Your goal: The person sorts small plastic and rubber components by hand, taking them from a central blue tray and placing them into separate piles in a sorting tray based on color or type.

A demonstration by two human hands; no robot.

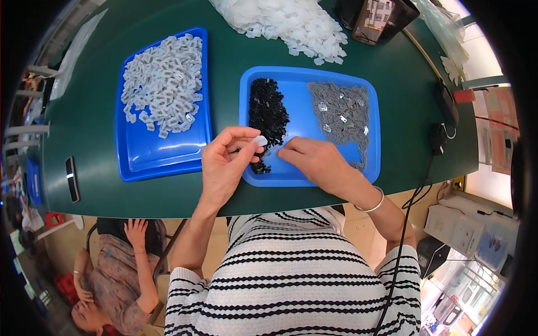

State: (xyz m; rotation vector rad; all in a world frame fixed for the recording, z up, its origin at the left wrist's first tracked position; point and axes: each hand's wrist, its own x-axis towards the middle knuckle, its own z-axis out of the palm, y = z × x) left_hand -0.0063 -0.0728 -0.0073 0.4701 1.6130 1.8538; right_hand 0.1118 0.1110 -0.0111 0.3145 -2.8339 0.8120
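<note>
My left hand (227,162) pinches a small whitish plastic piece (260,140) between thumb and fingertips, over the left edge of a light blue tray (300,106). Just right of it, my right hand (322,162) is closed with its fingertips pressed together low in the same tray. Whatever lies between those fingertips is hidden. Beneath and beyond the left fingertips spreads a pile of small black parts (266,109). Dark grey small parts (342,112) fill the tray's right side, with a few shiny pieces on top.
A darker blue tray (162,159) at left holds a heap of pale grey pieces (165,81). Translucent white pieces (297,28) spill from a plastic bag at the far side. A phone (72,179) lies at the left edge; a dark cable (412,196) hangs at right. Another person (120,269) sits at lower left.
</note>
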